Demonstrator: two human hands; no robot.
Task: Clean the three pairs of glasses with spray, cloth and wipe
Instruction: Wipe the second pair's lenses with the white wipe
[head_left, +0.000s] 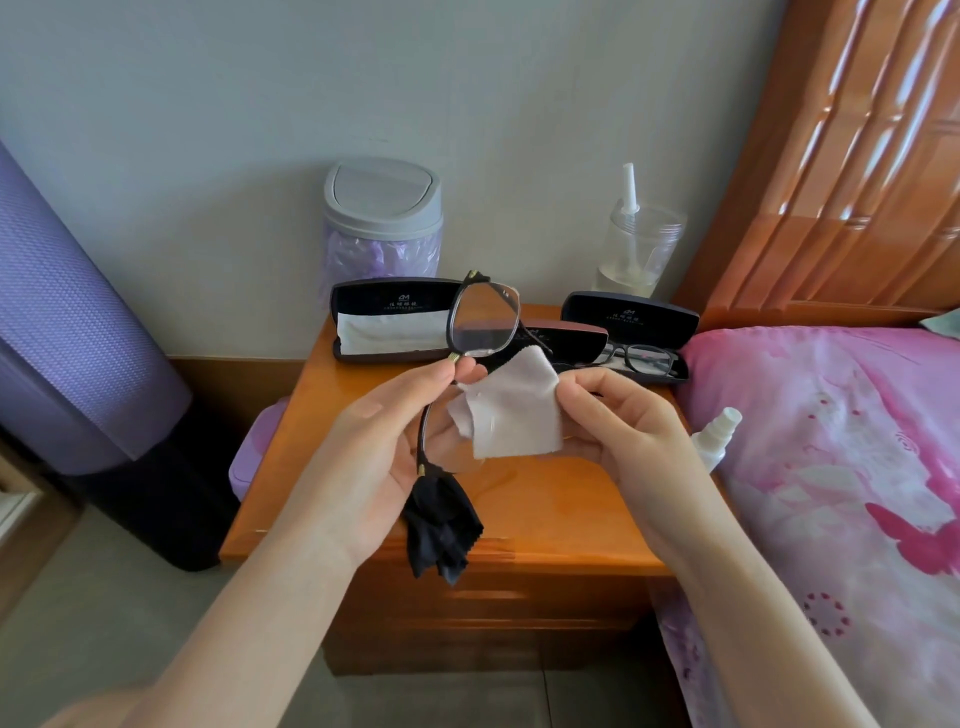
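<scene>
Head camera view, looking down over two bare forearms toward a wooden nightstand (550, 525) beside a bed.

Nearest, the left hand (384, 441) is held above the nightstand's front edge. Its thumb and forefinger pinch a pair of dark-framed glasses (484, 323) at the hinge, so one lens stands upright above the fingers while a temple arm runs down across the palm. A crumpled black cloth (441, 527) hangs from the lower palm, dangling past the front edge.

Just beside it, the right hand (623, 421) has its fingers curled and pinches a pale wipe (511, 413) by its right side. The wipe spreads flat between the two hands, touching the left fingers below the raised lens.

At the nightstand's right edge, against the pink bed cover (841, 457), stands a small white spray bottle (716, 435), partly hidden by the right wrist.

Along the back edge lie three open glasses cases. The left case (395, 322) holds a white cloth. The middle case (569, 338) is reddish and mostly hidden behind the wipe and the held glasses. The right case (631, 319) holds a second pair of glasses (647, 358) – black frames, folded.

Behind the cases, by the wall, stand a grey swing-lid bin (383, 218) with a purple liner, back left, and a clear jar (638, 249) with a little liquid, back right. A purple rolled mat (67, 312) stands on the floor at far left – well apart from the nightstand.
</scene>
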